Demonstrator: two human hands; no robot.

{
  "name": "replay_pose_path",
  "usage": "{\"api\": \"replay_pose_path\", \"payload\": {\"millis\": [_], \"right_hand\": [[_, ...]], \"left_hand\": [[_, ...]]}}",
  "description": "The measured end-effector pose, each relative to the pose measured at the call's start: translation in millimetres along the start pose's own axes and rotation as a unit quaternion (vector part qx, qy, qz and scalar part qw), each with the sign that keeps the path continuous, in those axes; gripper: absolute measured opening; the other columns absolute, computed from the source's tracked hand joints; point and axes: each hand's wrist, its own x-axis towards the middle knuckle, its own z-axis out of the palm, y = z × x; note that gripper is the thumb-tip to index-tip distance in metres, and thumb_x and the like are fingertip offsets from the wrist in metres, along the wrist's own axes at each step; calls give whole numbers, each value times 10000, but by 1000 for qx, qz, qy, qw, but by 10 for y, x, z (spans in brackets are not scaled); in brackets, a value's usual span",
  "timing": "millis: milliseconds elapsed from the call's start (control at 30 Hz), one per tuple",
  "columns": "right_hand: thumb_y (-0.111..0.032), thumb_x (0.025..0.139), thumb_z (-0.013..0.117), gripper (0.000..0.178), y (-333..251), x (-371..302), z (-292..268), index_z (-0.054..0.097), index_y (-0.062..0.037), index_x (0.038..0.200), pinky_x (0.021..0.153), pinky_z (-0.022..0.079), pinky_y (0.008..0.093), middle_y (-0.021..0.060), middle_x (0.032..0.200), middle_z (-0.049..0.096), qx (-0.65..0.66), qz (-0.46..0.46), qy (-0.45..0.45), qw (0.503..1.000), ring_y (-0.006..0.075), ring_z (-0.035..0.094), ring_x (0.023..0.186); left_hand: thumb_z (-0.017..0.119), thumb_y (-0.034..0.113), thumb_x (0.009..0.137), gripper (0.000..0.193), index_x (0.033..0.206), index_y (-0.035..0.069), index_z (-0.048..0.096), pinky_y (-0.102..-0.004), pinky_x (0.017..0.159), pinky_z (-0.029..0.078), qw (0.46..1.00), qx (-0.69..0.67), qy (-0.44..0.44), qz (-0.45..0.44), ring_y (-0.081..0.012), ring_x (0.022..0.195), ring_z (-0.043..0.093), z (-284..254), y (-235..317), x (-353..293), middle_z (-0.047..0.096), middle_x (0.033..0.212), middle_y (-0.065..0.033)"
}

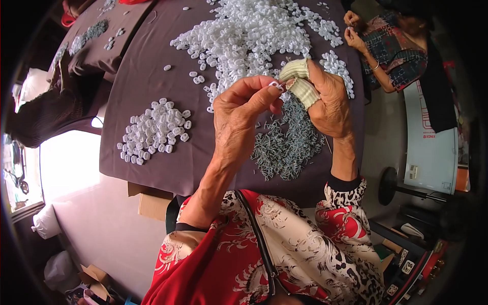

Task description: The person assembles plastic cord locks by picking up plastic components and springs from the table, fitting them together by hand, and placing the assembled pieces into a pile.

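My left hand (236,109) pinches a small white plastic piece (275,86) with holes in it, between thumb and fingertips. Close against it, my right hand (328,99) is closed in a pinch, its thumb and forefinger wearing cream knitted finger covers (303,91). A thin dark bit shows at those fingertips, probably a grey pin, too small to make out surely. Below the right hand lies a heap of small grey metal pins (284,147). Beyond both hands spreads a large heap of similar white pieces (244,40). A smaller white pile (155,129) sits at the left.
A dark brown cloth covers the table (142,86). At the far right another person's hands (356,35) work near the table edge. A second table (112,56) with grey and white piles stands at the far left, another person beside it. A cardboard box (154,207) sits under the near edge.
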Motion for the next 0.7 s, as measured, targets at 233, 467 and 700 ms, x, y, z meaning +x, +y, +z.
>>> {"api": "replay_pose_path", "payload": {"millis": [233,467,700], "right_hand": [[22,710,423,266,2,-9,-11,548,36,945,620,467,283,137,803,627,-29,7,-13,999,244,617,684],[37,713,450,269,-19,-23,3,549,36,963,613,470,285,137,807,626,-50,23,-16,998,249,617,689],[85,685,487,284,-71,-6,8,548,55,960,610,476,313,158,826,621,-102,-35,2,994,290,611,697]], "left_hand": [[621,60,774,133,862,-38,602,-236,605,450,1000,2,-1,2,-106,609,537,-5,-8,6,592,706,-55],[624,47,772,130,866,-40,603,-232,594,454,1000,16,10,3,-112,603,547,6,3,2,595,699,-62],[629,28,766,132,877,-42,608,-235,583,460,999,23,23,14,-118,598,557,2,-6,-14,607,704,-71]]}}
